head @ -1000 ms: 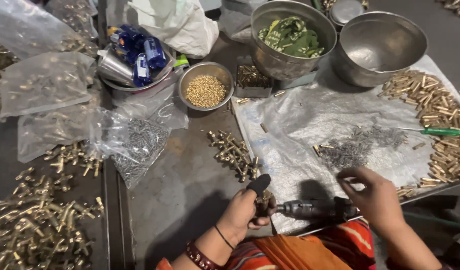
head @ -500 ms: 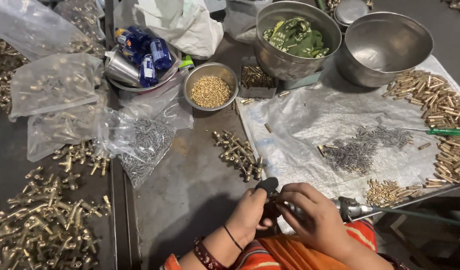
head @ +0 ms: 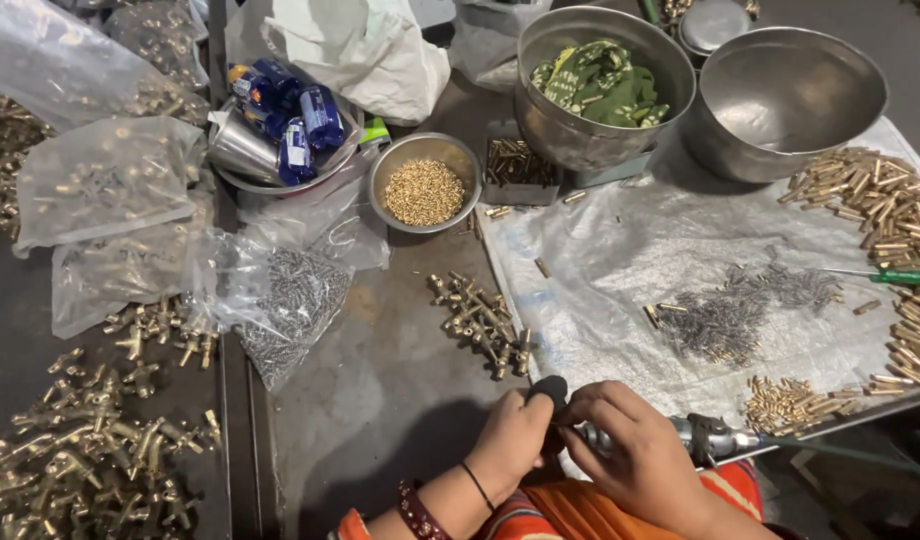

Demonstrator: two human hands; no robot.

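Observation:
My left hand (head: 512, 440) and my right hand (head: 635, 455) meet at the near table edge, fingers closed around a small brass fitting that is mostly hidden between them. A dark knob (head: 550, 388) sticks up just above my left thumb. A metal powered screwdriver (head: 705, 437) lies under my right hand, its hose running off to the right. A small pile of brass fittings (head: 480, 322) lies just beyond my hands. Grey screws (head: 725, 318) are heaped on the plastic sheet (head: 620, 250).
Brass fittings (head: 90, 450) are heaped at the near left, with plastic bags of parts (head: 110, 180) behind. At the back stand a small bowl of brass bits (head: 423, 185), a steel pot holding green cloth (head: 600, 80) and an empty steel bowl (head: 785, 95). Brass tubes (head: 880, 200) lie right.
My right hand came in from the screw pile on the right to join my left hand at the fitting. The screwdriver now lies under that hand.

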